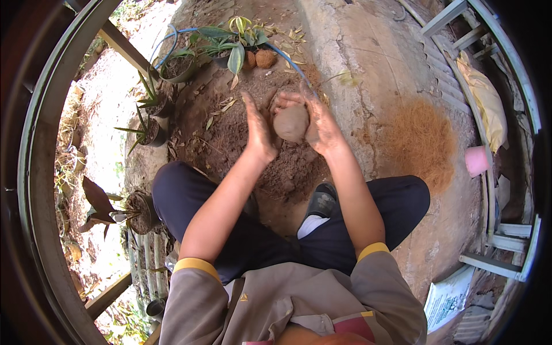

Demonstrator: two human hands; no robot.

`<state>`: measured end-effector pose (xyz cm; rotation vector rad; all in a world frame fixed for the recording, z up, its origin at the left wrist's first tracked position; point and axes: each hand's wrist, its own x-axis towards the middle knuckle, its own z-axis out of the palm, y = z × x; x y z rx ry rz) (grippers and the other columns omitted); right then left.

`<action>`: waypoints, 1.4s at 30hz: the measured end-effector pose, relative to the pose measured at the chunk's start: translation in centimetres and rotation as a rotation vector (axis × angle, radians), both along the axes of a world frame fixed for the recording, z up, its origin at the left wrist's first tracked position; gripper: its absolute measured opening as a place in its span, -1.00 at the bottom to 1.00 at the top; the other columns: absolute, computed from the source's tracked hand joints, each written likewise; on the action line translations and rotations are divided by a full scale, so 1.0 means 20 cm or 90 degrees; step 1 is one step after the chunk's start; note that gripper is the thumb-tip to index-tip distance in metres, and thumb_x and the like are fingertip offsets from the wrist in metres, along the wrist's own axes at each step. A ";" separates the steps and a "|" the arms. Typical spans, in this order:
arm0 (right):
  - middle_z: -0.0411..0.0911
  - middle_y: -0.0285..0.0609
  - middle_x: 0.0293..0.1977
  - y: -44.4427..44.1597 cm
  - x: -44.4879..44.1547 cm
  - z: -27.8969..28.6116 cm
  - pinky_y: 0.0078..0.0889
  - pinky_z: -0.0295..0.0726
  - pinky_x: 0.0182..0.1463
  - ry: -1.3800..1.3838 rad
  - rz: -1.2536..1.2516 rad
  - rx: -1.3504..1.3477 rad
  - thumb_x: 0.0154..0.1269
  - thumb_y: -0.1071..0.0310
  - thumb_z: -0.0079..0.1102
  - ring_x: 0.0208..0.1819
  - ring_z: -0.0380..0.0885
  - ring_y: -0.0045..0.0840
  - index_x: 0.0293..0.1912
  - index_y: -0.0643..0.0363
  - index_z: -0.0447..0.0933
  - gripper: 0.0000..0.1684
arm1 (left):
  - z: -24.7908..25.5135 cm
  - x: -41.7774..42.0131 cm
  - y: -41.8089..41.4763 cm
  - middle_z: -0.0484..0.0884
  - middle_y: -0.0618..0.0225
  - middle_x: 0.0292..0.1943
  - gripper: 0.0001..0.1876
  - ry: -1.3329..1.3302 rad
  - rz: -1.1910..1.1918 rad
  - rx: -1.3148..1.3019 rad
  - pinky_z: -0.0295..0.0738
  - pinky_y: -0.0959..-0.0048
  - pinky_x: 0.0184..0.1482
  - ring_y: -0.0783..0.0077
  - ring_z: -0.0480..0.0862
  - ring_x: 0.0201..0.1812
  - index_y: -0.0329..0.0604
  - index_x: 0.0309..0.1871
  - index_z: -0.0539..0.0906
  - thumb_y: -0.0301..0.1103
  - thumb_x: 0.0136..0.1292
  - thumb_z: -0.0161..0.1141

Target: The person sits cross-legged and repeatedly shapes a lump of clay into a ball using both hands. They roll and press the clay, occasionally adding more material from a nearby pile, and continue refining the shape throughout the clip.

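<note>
A smooth, grey-brown ball of moist soil or clay (pixel 291 123) sits between my hands, above a mound of loose dark soil (pixel 286 172). My right hand (pixel 321 123) cups the ball from the right, with curled fingers at its far side and the thumb raised. On the other side my left hand (pixel 258 125) stands with its palm facing the ball and its fingers extended. Whether the left palm touches the ball cannot be told. Both hands are smeared with soil.
Beyond the soil lie two brown fibre balls (pixel 265 58), potted variegated plants (pixel 235 47) and a blue hose (pixel 286 58). Potted plants (pixel 153 131) line the left side. Loose coconut fibre (pixel 420 142) lies on the concrete at right, near a pink pot (pixel 476 161).
</note>
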<state>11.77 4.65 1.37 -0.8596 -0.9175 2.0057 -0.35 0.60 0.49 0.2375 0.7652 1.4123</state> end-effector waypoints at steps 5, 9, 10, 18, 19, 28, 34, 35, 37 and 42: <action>0.55 -0.01 -0.02 -0.11 -0.12 0.01 -0.29 0.44 0.19 -0.104 -0.249 0.380 0.39 -0.20 -0.08 0.06 0.53 -0.34 0.04 0.33 0.49 -0.29 | 0.02 0.07 -0.02 0.27 0.28 0.35 0.09 -0.019 -0.072 0.082 0.06 0.16 0.41 0.22 0.22 0.39 -0.08 0.42 0.17 0.64 0.02 -0.26; 0.51 -0.04 0.02 -0.13 -0.14 -0.09 -0.29 0.37 0.24 -0.156 -0.244 0.439 0.40 -0.28 -0.22 0.10 0.46 -0.40 0.01 0.33 0.50 -0.21 | -0.05 0.11 -0.03 0.25 0.25 0.37 0.06 0.079 -0.029 0.055 0.04 0.15 0.42 0.20 0.22 0.39 -0.07 0.44 0.13 0.62 0.08 -0.37; 0.51 -0.04 0.02 -0.14 -0.15 -0.10 -0.28 0.38 0.24 -0.181 -0.244 0.452 0.40 -0.28 -0.23 0.09 0.47 -0.39 0.02 0.33 0.49 -0.21 | -0.06 0.10 -0.03 0.21 0.29 0.39 0.08 0.082 -0.043 0.060 0.03 0.13 0.42 0.20 0.18 0.41 -0.04 0.46 0.10 0.64 0.05 -0.34; 0.57 -0.11 -0.13 -0.13 -0.14 -0.10 -0.38 0.39 0.19 0.025 -0.188 0.200 0.42 0.02 0.01 0.02 0.51 -0.49 -0.02 0.30 0.52 -0.51 | -0.03 0.05 0.02 0.23 0.13 0.36 0.13 0.221 0.076 0.174 0.13 0.05 0.36 0.14 0.26 0.35 -0.02 0.49 0.01 0.66 0.01 -0.33; 0.58 -0.13 -0.16 -0.14 -0.13 -0.10 -0.39 0.40 0.17 0.047 -0.173 0.183 0.39 0.08 0.06 -0.02 0.53 -0.50 -0.05 0.29 0.53 -0.57 | -0.04 0.05 0.02 0.27 0.16 0.33 0.12 0.154 0.086 0.145 0.16 0.07 0.35 0.15 0.29 0.33 -0.03 0.48 0.04 0.66 0.01 -0.31; 0.61 -0.21 -0.25 -0.11 -0.10 -0.10 -0.41 0.52 0.00 0.088 -0.152 0.118 0.32 0.15 0.18 -0.17 0.59 -0.51 -0.19 0.25 0.58 -0.68 | -0.05 0.04 -0.03 0.31 0.20 0.29 0.09 -0.040 0.041 0.001 0.12 -0.01 0.34 0.12 0.31 0.31 -0.06 0.44 0.07 0.64 0.04 -0.28; 0.59 -0.24 -0.28 -0.12 -0.13 -0.01 -0.50 0.52 -0.07 0.062 -0.193 0.156 0.36 0.06 0.13 -0.23 0.57 -0.56 -0.23 0.21 0.55 -0.63 | 0.03 0.01 -0.05 0.29 0.15 0.32 0.02 -0.077 0.068 0.065 0.11 0.02 0.36 0.10 0.27 0.34 -0.06 0.44 0.12 0.59 0.11 -0.28; 0.59 -0.24 -0.28 -0.13 -0.16 -0.02 -0.52 0.52 -0.08 0.051 -0.216 0.203 0.36 0.07 0.13 -0.24 0.57 -0.58 -0.22 0.22 0.55 -0.64 | 0.00 0.02 -0.04 0.34 0.16 0.28 0.01 -0.097 0.054 0.062 0.14 0.06 0.34 0.11 0.31 0.32 -0.07 0.41 0.16 0.58 0.12 -0.28; 0.60 -0.23 -0.27 -0.13 -0.18 -0.09 -0.56 0.49 -0.11 0.049 -0.227 0.246 0.35 0.09 0.16 -0.23 0.56 -0.62 -0.19 0.23 0.56 -0.65 | -0.06 0.06 -0.02 0.42 0.17 0.20 -0.03 -0.136 0.029 0.053 0.20 0.13 0.32 0.14 0.37 0.26 -0.07 0.37 0.25 0.57 0.13 -0.28; 0.58 -0.13 -0.18 -0.13 -0.16 -0.10 -0.54 0.48 -0.02 -0.067 -0.222 0.120 0.34 0.10 0.18 -0.13 0.55 -0.60 -0.06 0.26 0.53 -0.59 | -0.11 0.03 -0.02 0.47 0.17 0.14 -0.10 0.012 0.154 -0.008 0.31 0.18 0.25 0.21 0.45 0.19 -0.25 0.27 0.32 0.47 0.25 -0.33</action>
